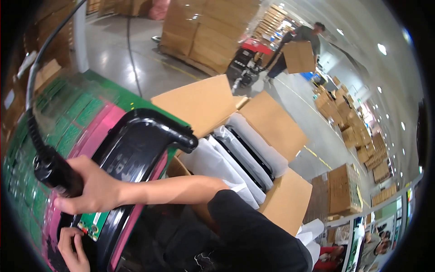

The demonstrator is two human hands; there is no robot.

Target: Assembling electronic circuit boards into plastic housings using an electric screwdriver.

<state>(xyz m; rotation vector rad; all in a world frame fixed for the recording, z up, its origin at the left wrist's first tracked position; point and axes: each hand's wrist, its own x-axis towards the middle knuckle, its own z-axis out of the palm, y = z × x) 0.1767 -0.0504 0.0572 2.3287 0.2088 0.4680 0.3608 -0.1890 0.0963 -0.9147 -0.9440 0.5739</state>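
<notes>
My right hand (93,186) is wrapped round a black corded electric screwdriver (59,174), whose cable rises from its upper end. The tool's tip is hidden behind the hand. Below it, my left hand (72,248) has its fingers bent in at the edge of a small green circuit board (96,223) with red parts. The board sits in a glossy black plastic housing (131,147) with a thick curved handle-like end. Under the housing lies a pink mat (100,124) on a green work surface (106,88).
Right of the housing, an open carton (272,122) holds several black panels wrapped in white foam (204,156). Beyond it, a person (301,38) carries a cardboard box (299,57) near a red and black pallet truck (249,59). Large stacked cartons (206,29) stand farther back.
</notes>
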